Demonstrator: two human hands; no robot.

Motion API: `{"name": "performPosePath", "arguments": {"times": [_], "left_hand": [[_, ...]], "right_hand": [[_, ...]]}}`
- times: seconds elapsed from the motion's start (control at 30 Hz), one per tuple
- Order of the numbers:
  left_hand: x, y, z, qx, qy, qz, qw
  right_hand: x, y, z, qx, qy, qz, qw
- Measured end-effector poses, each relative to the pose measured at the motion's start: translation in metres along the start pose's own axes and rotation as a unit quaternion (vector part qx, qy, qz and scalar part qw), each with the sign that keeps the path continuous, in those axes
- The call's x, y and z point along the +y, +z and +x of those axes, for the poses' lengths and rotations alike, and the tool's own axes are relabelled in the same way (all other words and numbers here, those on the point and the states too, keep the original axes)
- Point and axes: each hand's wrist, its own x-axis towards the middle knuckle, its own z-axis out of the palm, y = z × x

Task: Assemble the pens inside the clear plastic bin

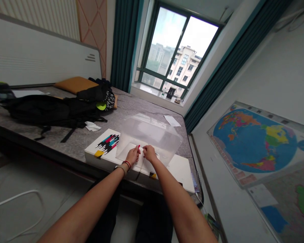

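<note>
My left hand (133, 156) is closed around a slim red pen barrel (138, 146), whose end pokes up above the fingers. Close beside it, my right hand (149, 153) has its fingers pinched together; whatever is between them is too small to make out. Both hands are at the open side of a clear plastic bin (152, 130), which rests tipped on white boxes (183, 168). Small parts (157, 154) lie inside by my right hand, too blurred to name. Left of the bin lies a pile of several pens (108, 143) in red, blue and black.
The boxes sit at the edge of a grey marbled surface (139, 103). A black backpack (50, 109) and a crumpled tissue (92, 126) lie to the left. Behind the bin is a white paper (172, 120). A wall with a world map (255, 138) stands on the right.
</note>
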Motion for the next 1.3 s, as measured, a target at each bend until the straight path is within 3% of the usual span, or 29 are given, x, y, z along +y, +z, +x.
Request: {"name": "performPosePath", "arguments": {"times": [0.07,0.13,0.2,0.27,0.47,0.67,0.9,1.0,1.17,1.3], "left_hand": [[0.0,0.0,-0.002,-0.013,0.021,0.045,0.999],[0.0,-0.001,-0.003,-0.034,0.042,0.091,0.994],[-0.002,-0.002,-0.003,-0.056,0.05,0.116,0.99],[-0.003,-0.002,-0.002,-0.072,0.052,0.127,0.988],[-0.005,-0.004,0.0,-0.083,0.061,0.166,0.981],[0.001,-0.002,-0.004,-0.081,0.059,0.159,0.982],[0.003,-0.001,-0.005,-0.091,0.064,0.151,0.982],[0.0,-0.002,-0.003,-0.092,0.058,0.137,0.985],[-0.005,-0.006,0.003,-0.088,0.018,0.053,0.995],[-0.005,-0.009,0.004,-0.078,0.012,-0.013,0.997]], "right_hand": [[0.002,0.002,-0.008,0.073,0.042,0.223,0.971],[0.003,0.003,-0.016,0.113,0.065,0.384,0.914],[0.003,0.002,-0.023,0.119,0.07,0.46,0.877],[0.002,0.001,-0.028,0.108,0.069,0.478,0.869],[0.001,-0.006,-0.029,0.071,0.039,0.448,0.89],[0.005,-0.011,-0.027,0.127,0.048,0.392,0.91],[0.005,-0.003,-0.033,0.057,0.042,0.37,0.926],[0.011,-0.004,-0.033,0.054,0.038,0.366,0.928],[0.019,-0.033,-0.018,0.118,0.071,0.248,0.959],[0.007,-0.062,-0.006,0.106,0.058,0.085,0.989]]}}
